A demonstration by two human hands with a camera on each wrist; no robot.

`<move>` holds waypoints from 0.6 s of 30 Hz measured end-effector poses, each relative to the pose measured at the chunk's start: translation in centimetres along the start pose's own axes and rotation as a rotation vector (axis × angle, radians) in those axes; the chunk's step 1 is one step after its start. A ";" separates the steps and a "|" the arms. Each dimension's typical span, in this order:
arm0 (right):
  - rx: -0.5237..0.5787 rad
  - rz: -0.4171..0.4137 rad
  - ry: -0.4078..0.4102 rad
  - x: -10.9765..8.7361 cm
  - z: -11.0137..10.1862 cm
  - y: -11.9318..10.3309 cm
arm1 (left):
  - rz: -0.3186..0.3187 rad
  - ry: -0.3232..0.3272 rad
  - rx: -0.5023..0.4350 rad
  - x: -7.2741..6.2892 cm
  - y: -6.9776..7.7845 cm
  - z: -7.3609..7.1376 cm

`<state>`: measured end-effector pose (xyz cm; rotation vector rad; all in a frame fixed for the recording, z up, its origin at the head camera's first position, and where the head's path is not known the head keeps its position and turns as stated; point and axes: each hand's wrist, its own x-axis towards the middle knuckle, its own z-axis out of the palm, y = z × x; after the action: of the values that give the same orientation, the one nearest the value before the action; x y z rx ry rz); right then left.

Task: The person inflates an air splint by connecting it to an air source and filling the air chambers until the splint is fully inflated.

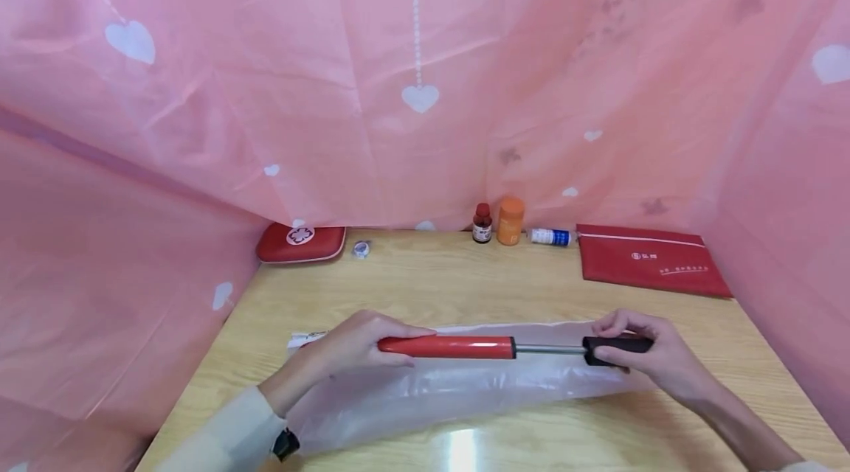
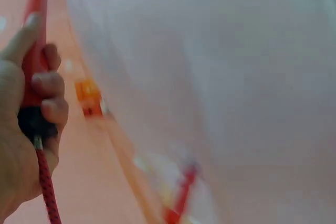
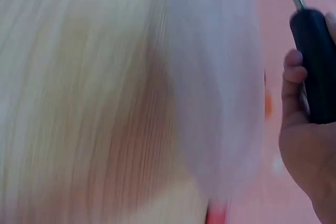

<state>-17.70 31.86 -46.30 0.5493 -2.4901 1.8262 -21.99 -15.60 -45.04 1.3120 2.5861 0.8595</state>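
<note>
A hand pump with a red barrel (image 1: 458, 347), a thin metal rod (image 1: 550, 349) and a black handle (image 3: 315, 66) is held level across the front of the table, its rod partly pulled out. My left hand (image 1: 361, 345) grips the barrel near its left end. Below that hand, in the left wrist view, a red-and-black braided hose (image 2: 47, 192) comes out of the pump's black end cap (image 2: 37, 123). Around the black handle, my right hand (image 1: 654, 358) curls its fingers and thumb. Behind and beneath the pump spreads a translucent whitish plastic bag (image 1: 478, 387).
Along the back stand a red zip case (image 1: 302, 247), a small tape roll (image 1: 361, 249), a brown bottle with red cap (image 1: 482, 227), an orange bottle (image 1: 510, 223), a white-and-blue tube (image 1: 550, 237) and a red pouch (image 1: 651, 265). Pink curtains (image 1: 425, 147) enclose the wooden table (image 1: 432, 280).
</note>
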 end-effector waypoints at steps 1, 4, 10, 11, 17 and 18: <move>0.013 -0.015 -0.007 0.1 0.7 -0.3 | 0.001 -0.012 -0.017 0.2 0.5 0.2; 0.016 -0.070 -0.017 0.4 3.3 -0.9 | 0.009 -0.045 -0.043 1.1 2.1 1.4; 0.106 -0.108 -0.072 0.2 7.2 -0.3 | 0.062 -0.035 0.049 1.6 3.4 3.8; 0.114 -0.097 -0.071 -0.1 7.3 -0.3 | 0.078 -0.033 0.060 1.5 3.3 3.9; -0.095 -0.025 0.025 -1.0 3.1 -1.4 | 0.071 -0.012 0.011 0.1 1.2 1.6; -0.112 0.001 0.025 -1.0 2.1 -1.6 | 0.060 0.002 0.009 -0.4 0.7 1.0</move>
<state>-15.89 29.79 -45.70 0.5180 -2.5570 1.6707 -20.87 -15.18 -45.52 1.3978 2.5668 0.8600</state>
